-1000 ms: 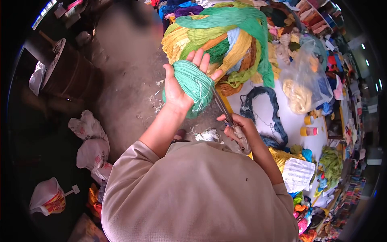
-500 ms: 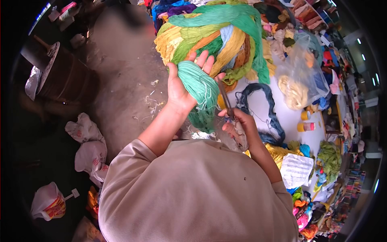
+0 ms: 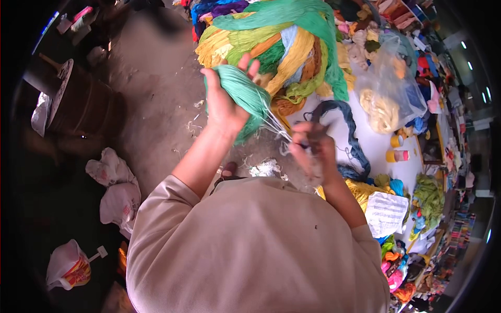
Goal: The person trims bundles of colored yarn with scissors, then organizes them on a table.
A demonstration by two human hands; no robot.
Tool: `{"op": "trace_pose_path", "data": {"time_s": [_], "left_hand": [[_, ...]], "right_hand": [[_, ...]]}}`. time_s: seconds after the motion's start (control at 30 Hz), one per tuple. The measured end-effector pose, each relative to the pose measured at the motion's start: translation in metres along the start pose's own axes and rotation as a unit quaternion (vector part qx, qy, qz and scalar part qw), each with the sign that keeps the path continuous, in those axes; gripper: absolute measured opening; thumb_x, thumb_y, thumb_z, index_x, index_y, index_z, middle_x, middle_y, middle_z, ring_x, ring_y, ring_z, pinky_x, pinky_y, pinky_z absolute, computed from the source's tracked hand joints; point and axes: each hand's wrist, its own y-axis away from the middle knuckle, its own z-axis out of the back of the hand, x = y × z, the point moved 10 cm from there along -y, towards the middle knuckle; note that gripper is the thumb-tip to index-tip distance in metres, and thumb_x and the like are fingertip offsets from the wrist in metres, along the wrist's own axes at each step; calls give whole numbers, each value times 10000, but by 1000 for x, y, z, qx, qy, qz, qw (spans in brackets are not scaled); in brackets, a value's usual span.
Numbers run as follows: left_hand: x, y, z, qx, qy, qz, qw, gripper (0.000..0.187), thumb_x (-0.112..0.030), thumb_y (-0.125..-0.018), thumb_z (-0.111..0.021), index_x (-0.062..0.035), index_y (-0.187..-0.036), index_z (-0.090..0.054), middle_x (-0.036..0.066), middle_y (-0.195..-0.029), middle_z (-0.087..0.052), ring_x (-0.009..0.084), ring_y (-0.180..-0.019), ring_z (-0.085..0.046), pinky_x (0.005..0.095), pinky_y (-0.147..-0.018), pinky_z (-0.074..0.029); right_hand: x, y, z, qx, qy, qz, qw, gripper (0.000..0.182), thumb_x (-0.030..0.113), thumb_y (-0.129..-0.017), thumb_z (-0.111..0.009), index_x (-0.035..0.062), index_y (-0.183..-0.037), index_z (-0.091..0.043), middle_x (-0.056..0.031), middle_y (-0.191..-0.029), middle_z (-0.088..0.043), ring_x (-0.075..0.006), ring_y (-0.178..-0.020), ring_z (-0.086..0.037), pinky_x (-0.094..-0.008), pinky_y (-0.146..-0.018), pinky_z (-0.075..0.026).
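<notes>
A mint green skein of thread lies across the palm of my left hand, with the fingers curled up around it and its lower end hanging beside the wrist. Pale threads stretch from the skein to my right hand, whose fingers are closed on them. Motion blurs my right hand; a dark tool in it is only faintly visible. Beyond my hands is a large heap of green, yellow and orange skeins.
A dark blue skein and a clear plastic bag lie on the white table at the right. A printed sheet rests on yellow yarn. White bags and a barrel stand at the left.
My left hand has moved slightly left with the skein. My right hand has pulled pale threads out from it towards the right, and the tool has swung out of clear view.
</notes>
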Motion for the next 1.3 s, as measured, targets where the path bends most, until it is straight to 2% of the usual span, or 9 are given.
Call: {"op": "trace_pose_path", "data": {"time_s": [0.2,0.37,0.47,0.53,0.7,0.97,1.1,1.17,1.3], "left_hand": [[-78,-18,12,0,-112,-175,978,741,-682,-956,-335,-174,-1474,-187,213,-1455,-478,409,-1215,-553,537,-1023,-434],[-76,-13,-7,75,-259,-199,942,802,-613,-998,-393,-176,-1582,-59,211,-1333,-577,297,-1033,-663,388,-921,-520],[-24,18,-47,206,-442,-172,856,741,-426,-980,-588,-20,-1524,-290,203,-1339,-578,304,-1150,-617,409,-963,-481],[8,43,-75,307,-675,-299,601,772,-386,-850,-745,-3,-1446,-438,249,-1425,-494,367,-1311,-497,474,-1057,-393],[43,75,-116,364,-720,-302,508,831,-638,-803,-662,-75,-1401,-535,197,-1616,-239,451,-1498,-144,584,-1167,-117],[35,25,-15,320,-839,-312,310,899,-799,-642,-652,-229,-1335,-605,40,-1628,-267,334,-1522,-123,483,-1222,-19],[-6,8,12,279,-821,-259,426,1178,-730,-568,-773,-176,-1526,-368,102,-1639,-214,339,-1525,-100,495,-1220,-86],[-22,-7,9,224,-431,-138,863,1257,-801,-590,-735,-176,-1567,-249,132,-1643,-185,326,-1522,-132,511,-1201,-178],[7,1,-45,224,-18,-20,974,1146,-897,-733,-407,-64,-1510,-281,218,-1479,-443,360,-1335,-474,496,-1082,-410]], "right_hand": [[-35,63,62,-43,-184,-241,952,371,-34,-793,-658,18,-1150,-574,5,-852,-586,-80,-751,-551,-218,-651,-432],[-106,129,94,150,345,-330,866,379,-1,-842,-670,89,-1206,-615,-39,-940,-660,-182,-875,-662,-305,-769,-512],[-98,110,92,-18,85,-362,928,571,-22,-811,-710,69,-1344,-526,-87,-1145,-673,-242,-1076,-651,-335,-897,-500],[-46,57,77,-19,60,-140,988,778,-32,-763,-750,31,-1449,-387,-156,-1383,-507,-249,-1277,-513,-401,-1092,-366],[-14,-13,12,-74,-233,-112,963,833,383,-907,-702,92,-1535,-239,-134,-1478,-431,-248,-1384,-399,-423,-1149,-323],[-5,-20,44,-83,-268,-114,953,859,-29,-682,-672,24,-1476,-346,-79,-1172,-656,-174,-1060,-620,-299,-970,-446],[-28,-10,70,-102,-294,-167,936,786,27,-735,-659,24,-1464,-365,-138,-1236,-590,-267,-1015,-637,-372,-818,-564],[-54,1,75,-102,-290,-205,929,712,-4,-746,-677,26,-1416,-436,-100,-1227,-585,-223,-1076,-600,-341,-927,-485],[-65,8,52,-53,-104,-210,971,556,55,-855,-721,75,-1367,-507,-62,-1152,-589,-151,-1073,-568,-279,-946,-435]]}}
